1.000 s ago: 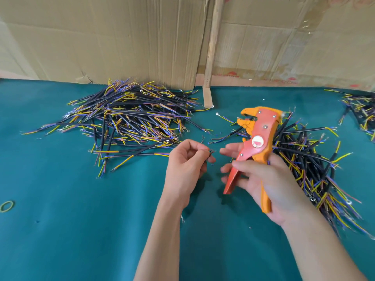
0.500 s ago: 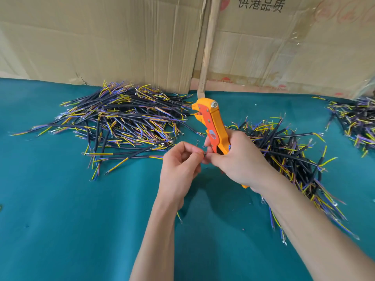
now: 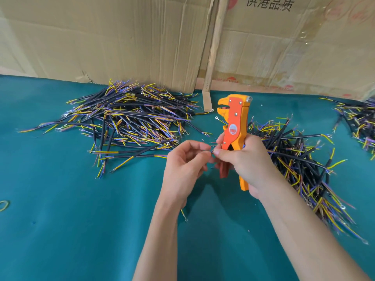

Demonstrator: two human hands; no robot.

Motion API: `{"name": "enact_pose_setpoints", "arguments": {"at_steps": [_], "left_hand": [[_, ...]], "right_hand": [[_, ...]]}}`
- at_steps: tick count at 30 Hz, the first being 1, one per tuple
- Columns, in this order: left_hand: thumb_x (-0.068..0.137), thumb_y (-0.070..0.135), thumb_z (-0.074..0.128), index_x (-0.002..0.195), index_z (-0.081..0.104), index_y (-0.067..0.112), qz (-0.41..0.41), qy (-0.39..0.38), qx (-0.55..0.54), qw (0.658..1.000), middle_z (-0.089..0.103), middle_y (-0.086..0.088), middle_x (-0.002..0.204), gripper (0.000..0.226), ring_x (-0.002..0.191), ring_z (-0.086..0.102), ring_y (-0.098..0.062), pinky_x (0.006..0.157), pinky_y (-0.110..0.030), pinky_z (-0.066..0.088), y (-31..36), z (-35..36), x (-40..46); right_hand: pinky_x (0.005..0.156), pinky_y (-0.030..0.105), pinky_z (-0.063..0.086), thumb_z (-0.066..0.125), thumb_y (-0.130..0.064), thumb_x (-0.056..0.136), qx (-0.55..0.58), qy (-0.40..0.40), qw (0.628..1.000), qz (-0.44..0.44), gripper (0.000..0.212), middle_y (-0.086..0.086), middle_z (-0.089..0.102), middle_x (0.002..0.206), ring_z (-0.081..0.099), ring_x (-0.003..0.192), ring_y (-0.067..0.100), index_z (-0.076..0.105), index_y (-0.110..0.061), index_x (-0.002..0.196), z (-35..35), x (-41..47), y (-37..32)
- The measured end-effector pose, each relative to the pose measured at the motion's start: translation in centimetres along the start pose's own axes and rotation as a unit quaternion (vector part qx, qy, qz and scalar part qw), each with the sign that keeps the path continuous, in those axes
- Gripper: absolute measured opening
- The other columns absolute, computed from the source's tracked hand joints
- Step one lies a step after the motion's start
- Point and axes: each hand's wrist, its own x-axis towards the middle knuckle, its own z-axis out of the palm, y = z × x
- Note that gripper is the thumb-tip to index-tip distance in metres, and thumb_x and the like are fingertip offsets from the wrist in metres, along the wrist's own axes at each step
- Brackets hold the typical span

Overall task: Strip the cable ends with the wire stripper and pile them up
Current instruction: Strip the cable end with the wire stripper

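My right hand (image 3: 246,159) grips wire stripper (image 3: 234,134) upright, head clear of work. Left hand (image 3: 186,161) pinches a thin wire end (image 3: 211,150) w/ right fingertips. Cable pile (image 3: 129,118) lies left on mat.

teal table (image 3: 60,230) | cable pile left (image 3: 129,118) | cable pile right (image 3: 300,159) | third pile far right (image 3: 359,118) | rubber band left edge (image 3: 3,205)
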Motion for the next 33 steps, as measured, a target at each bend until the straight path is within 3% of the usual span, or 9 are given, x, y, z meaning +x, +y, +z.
{"name": "enact_pose_setpoints", "arguments": {"at_steps": [4, 9, 11, 15, 18, 21, 24, 28, 33], "left_hand": [[0.078, 0.019, 0.067, 0.091, 0.07, 0.012, -0.008, -0.005, 0.022, 1.0, 0.072, -0.004, 0.074, 0.015, 0.057, 0.054, -0.012, 0.05, -0.017, 0.039, 0.1, -0.2, 0.0], [0.076, 0.018, 0.068, 0.09, 0.07, 0.012, -0.016, -0.013, 0.026, 0.999, 0.073, -0.007, 0.076, 0.015, 0.058, 0.054, -0.012, 0.05, -0.018, 0.039, 0.2, -0.4, 0.0], [0.077, 0.017, 0.066, 0.092, 0.069, 0.009, -0.017, -0.007, 0.024, 1.0, 0.073, -0.01, 0.077, 0.017, 0.058, 0.053, -0.014, 0.049, -0.02, 0.037, 0.2, -0.5, 0.0], [0.077, 0.016, 0.065, 0.094, 0.065, 0.011, -0.016, 0.002, 0.018, 1.0, 0.071, -0.007, 0.074, 0.018, 0.057, 0.052, -0.015, 0.048, -0.021, 0.036, 0.3, -0.6, 0.1], [0.077, 0.017, 0.065, 0.094, 0.063, 0.01, -0.015, -0.001, 0.031, 0.999, 0.065, -0.003, 0.065, 0.019, 0.053, 0.05, -0.013, 0.047, -0.02, 0.036, 0.3, -0.4, 0.0], [0.078, 0.017, 0.066, 0.091, 0.062, 0.009, -0.012, -0.002, 0.024, 1.0, 0.07, -0.006, 0.072, 0.016, 0.055, 0.051, -0.014, 0.048, -0.019, 0.038, 0.5, -0.5, -0.1], [0.081, 0.018, 0.067, 0.089, 0.062, 0.007, -0.004, -0.012, 0.026, 1.0, 0.073, -0.006, 0.075, 0.014, 0.056, 0.053, -0.012, 0.049, -0.015, 0.039, 0.5, -0.7, -0.2], [0.088, 0.025, 0.07, 0.087, 0.063, 0.007, 0.006, -0.032, 0.044, 0.998, 0.074, -0.007, 0.077, 0.019, 0.054, 0.054, -0.006, 0.052, -0.012, 0.041, 0.5, -0.5, -0.3], [0.09, 0.029, 0.062, 0.086, 0.065, 0.007, -0.016, -0.014, 0.03, 0.999, 0.072, -0.016, 0.08, 0.023, 0.059, 0.047, -0.015, 0.05, -0.016, 0.037, 0.6, -0.3, -0.2]], "right_hand": [[0.061, 0.04, 0.06, 0.07, 0.007, 0.088, 0.058, 0.047, 0.997, 0.025, 0.019, 0.006, 0.068, 0.073, 0.07, 0.06, 0.021, 0.066, -0.012, 0.088, 0.4, -0.4, 0.6], [0.056, 0.034, 0.057, 0.068, 0.004, 0.09, 0.156, 0.073, 0.983, 0.064, 0.016, 0.011, 0.067, 0.079, 0.068, 0.063, 0.023, 0.067, -0.01, 0.096, 1.1, -0.5, 1.0], [0.059, 0.038, 0.058, 0.066, 0.005, 0.091, 0.198, 0.08, 0.974, 0.073, 0.016, 0.009, 0.065, 0.075, 0.066, 0.065, 0.022, 0.065, -0.009, 0.097, 1.0, -0.5, 1.1], [0.073, 0.054, 0.059, 0.071, 0.006, 0.086, 0.095, 0.043, 0.994, 0.031, 0.021, 0.005, 0.072, 0.078, 0.067, 0.071, 0.025, 0.066, -0.012, 0.095, 0.3, -0.7, 1.1], [0.061, 0.042, 0.054, 0.079, 0.003, 0.08, 0.018, 0.003, 1.0, 0.005, 0.025, 0.001, 0.072, 0.076, 0.064, 0.065, 0.021, 0.067, -0.014, 0.094, 0.5, -0.7, 1.1], [0.064, 0.036, 0.051, 0.075, 0.003, 0.083, -0.031, 0.004, 0.999, -0.028, 0.022, -0.006, 0.067, 0.067, 0.061, 0.061, 0.016, 0.066, -0.012, 0.094, 1.1, -0.4, 1.0], [0.061, 0.03, 0.048, 0.069, 0.006, 0.084, -0.033, 0.02, 0.999, -0.038, 0.02, -0.007, 0.065, 0.065, 0.065, 0.058, 0.013, 0.065, -0.012, 0.092, 1.2, -0.1, 1.0], [0.055, 0.031, 0.05, 0.067, 0.002, 0.086, -0.057, 0.033, 0.997, -0.045, 0.021, -0.004, 0.065, 0.065, 0.068, 0.059, 0.022, 0.066, -0.018, 0.089, 1.0, 0.1, 1.0], [0.051, 0.023, 0.049, 0.066, 0.003, 0.09, 0.01, 0.062, 0.998, -0.024, 0.02, 0.003, 0.066, 0.071, 0.074, 0.061, 0.024, 0.066, -0.017, 0.089, 1.4, 0.0, 1.3]]}}
